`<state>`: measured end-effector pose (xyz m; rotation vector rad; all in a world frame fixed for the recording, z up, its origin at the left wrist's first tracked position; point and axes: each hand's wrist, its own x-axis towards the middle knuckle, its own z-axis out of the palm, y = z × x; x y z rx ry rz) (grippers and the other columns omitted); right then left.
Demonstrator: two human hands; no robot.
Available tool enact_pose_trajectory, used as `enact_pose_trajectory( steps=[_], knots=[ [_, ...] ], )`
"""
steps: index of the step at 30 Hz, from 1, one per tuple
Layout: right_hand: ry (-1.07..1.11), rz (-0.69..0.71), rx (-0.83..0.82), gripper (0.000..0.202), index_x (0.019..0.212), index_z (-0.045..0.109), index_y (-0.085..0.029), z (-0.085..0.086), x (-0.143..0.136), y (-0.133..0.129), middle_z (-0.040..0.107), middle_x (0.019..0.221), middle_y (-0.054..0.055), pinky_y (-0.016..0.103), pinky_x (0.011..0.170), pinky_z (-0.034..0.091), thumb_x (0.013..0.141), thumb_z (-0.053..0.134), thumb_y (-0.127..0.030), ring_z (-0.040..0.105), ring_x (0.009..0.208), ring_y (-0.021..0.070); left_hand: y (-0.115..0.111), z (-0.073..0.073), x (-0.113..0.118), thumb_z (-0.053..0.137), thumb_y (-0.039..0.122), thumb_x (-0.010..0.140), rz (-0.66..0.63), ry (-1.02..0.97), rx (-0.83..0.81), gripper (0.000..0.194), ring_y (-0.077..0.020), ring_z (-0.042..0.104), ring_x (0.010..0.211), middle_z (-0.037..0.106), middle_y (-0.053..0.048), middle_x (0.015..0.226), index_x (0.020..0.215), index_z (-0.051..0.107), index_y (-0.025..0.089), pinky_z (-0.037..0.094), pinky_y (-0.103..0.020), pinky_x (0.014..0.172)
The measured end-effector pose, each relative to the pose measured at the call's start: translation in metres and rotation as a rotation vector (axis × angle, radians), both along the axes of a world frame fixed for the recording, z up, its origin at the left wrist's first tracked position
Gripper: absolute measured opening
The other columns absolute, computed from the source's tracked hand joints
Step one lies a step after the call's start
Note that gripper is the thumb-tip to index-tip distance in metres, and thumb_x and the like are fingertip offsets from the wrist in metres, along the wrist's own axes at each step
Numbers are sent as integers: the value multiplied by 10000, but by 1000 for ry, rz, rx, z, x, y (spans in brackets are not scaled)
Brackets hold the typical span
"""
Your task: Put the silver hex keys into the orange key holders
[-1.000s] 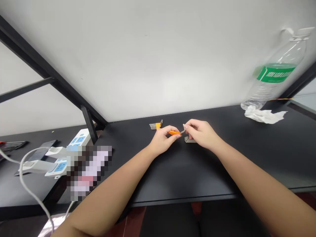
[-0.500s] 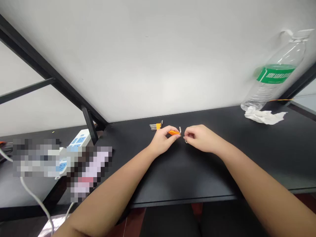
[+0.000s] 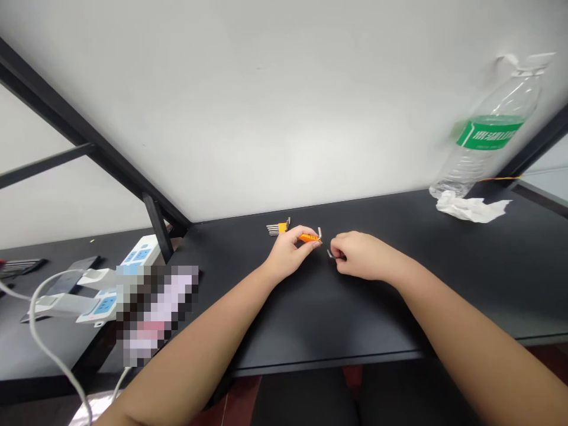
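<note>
My left hand [image 3: 287, 255] pinches a small orange hex-key holder [image 3: 309, 238] with one metal key [image 3: 319, 232] standing up at its right end. My right hand [image 3: 358, 255] rests on the black table [image 3: 337, 319] just right of it, fingers curled over loose metal hex keys [image 3: 331, 254]; only one bent end shows. A second orange holder with several keys [image 3: 278, 228] lies behind my left hand near the wall.
A clear plastic bottle with a green label [image 3: 488, 133] stands at the back right beside crumpled white tissue [image 3: 470, 208]. White power strips with blue sockets [image 3: 106, 284] and a white cable [image 3: 48, 349] lie on the left table, past a black frame post [image 3: 157, 228].
My right hand let go of the key at the orange holder and dropped to the table onto the loose keys. The left hand kept still with the holder.
</note>
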<state>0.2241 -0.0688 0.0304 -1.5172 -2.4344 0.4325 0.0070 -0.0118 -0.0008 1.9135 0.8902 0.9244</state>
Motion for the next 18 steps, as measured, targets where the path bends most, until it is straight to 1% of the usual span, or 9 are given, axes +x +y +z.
enact_pose_trajectory(
  steps=[2,3,5,6,8,10,12,18],
  knots=[
    [246,-45,-6,71,819,578,-217,5,1,1,632,769,-10,256,590,415,788,591,-154,558,638,132,0,0,0,722,348,845,1,-4,-20,176,-225,736,896,767,-59,924,898,672,187,581,-376,839],
    [395,-78,-6,109,899,581,-224,7,1,2,627,772,-19,256,594,441,804,597,-172,566,633,130,0,0,0,724,349,843,-1,-8,-31,176,-227,738,906,769,-59,926,882,664,188,581,-382,847],
    [693,-121,-16,258,1096,571,-242,7,0,3,631,832,-17,270,610,501,842,609,-218,607,661,138,-1,-1,0,727,355,841,-5,-18,-52,184,-232,740,931,774,-60,942,861,647,191,580,-391,863],
    [820,-130,-25,310,1162,565,-246,6,-1,4,634,871,-6,282,617,528,856,618,-243,630,685,146,-1,-1,0,728,360,840,-8,-19,-60,190,-234,741,939,775,-59,947,855,641,192,580,-394,867],
    [1000,-136,-40,324,1187,594,-238,3,-5,5,643,918,19,305,635,569,869,642,-285,667,725,163,-2,-2,0,734,370,835,-9,-13,-69,205,-235,741,940,776,-59,950,846,633,192,580,-394,861],
    [1099,-155,-28,266,1108,643,-215,-1,-9,7,658,917,33,320,661,593,860,682,-305,688,748,176,-2,-3,0,740,375,829,-11,-9,-75,217,-235,742,927,777,-61,943,844,630,189,578,-391,853],
    [1144,-176,7,236,1061,659,-207,-4,-13,8,673,904,34,330,688,605,852,709,-305,698,754,180,-2,-3,0,745,373,827,-18,-21,-82,222,-234,743,918,777,-65,942,851,629,185,577,-389,847],
    [1209,-163,76,203,1050,657,-226,-8,-18,6,689,906,30,350,716,618,869,718,-296,711,761,184,-3,-1,0,751,364,828,-27,-68,-126,224,-242,748,939,779,-79,949,854,624,181,574,-401,868]
  ],
)
